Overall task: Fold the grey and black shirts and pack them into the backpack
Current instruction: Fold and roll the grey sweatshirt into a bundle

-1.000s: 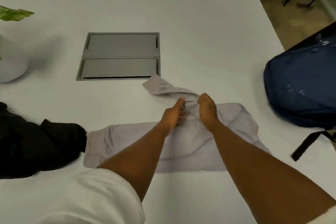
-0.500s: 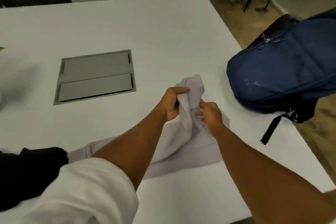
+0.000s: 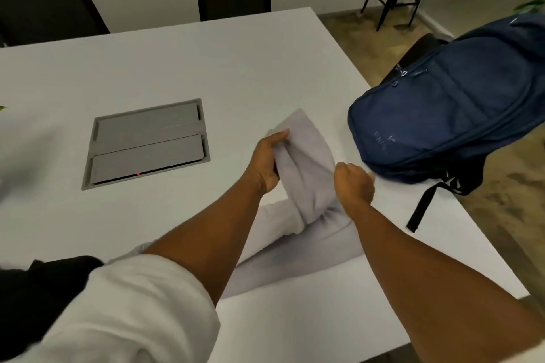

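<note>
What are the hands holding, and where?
Both hold the grey shirt: left hand grips its raised, bunched top, right hand its right side lower down.

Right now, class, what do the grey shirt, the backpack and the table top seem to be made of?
Grey shirt: soft knit fabric, probably cotton; it bunches and drapes limply where both hands grip it.
Backpack: woven synthetic, likely nylon or polyester; navy, faint sheen, stitched seams and zips.
Table: smooth matte white surface, perhaps laminate; no grain visible.

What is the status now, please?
Both hands grip grey shirt, part lifted. Black shirt waits. Backpack zipped shut.
</note>
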A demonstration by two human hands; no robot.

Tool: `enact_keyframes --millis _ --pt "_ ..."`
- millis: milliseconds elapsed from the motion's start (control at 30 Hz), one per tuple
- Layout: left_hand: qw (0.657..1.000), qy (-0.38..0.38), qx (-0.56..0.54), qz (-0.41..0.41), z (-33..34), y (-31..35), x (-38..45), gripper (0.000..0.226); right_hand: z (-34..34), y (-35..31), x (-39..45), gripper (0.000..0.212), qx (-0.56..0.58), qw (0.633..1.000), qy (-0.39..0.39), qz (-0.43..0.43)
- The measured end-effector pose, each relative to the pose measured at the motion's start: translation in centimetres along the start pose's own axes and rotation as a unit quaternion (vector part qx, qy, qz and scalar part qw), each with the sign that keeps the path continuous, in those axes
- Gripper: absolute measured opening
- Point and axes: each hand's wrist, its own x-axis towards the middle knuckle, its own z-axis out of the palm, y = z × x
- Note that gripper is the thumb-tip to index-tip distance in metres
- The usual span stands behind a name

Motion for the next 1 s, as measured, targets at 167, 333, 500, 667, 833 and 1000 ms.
enact_keyframes --millis 167,333,500,667,833,1000 --pt "0.996 0.059 -0.051 0.042 -0.9 0.7 -0.1 0.011 -0.3 0.6 -0.3 0.033 0.041 0.99 0.133 -0.019" --pt "0.996 0.032 -0.059 0.065 -0.6 2.0 -0.5 0.013 -0.2 1.4 -0.9 0.016 0.042 0.998 0.042 0.007" --pt "0.997 -0.047 -0.057 0.02 -0.5 2.3 -1.2 0.032 0.1 1.4 -1.5 0.036 0.043 0.997 -0.061 0.034" --pt "0.993 -0.121 -0.017 -0.004 0.1 1.7 -2.1 0.024 -0.2 -1.0 -1.7 0.075 0.317 0.931 -0.173 0.05" --pt "0.992 -0.052 0.117 -0.012 -0.2 2.0 -1.2 0.04 0.4 -1.9 1.2 0.095 0.368 0.898 -0.23 0.076" --pt "0.94 0.004 0.336 -0.061 -0.9 2.2 -1.0 0.063 -0.8 -4.2 1.9 0.104 0.426 0.858 -0.272 0.088"
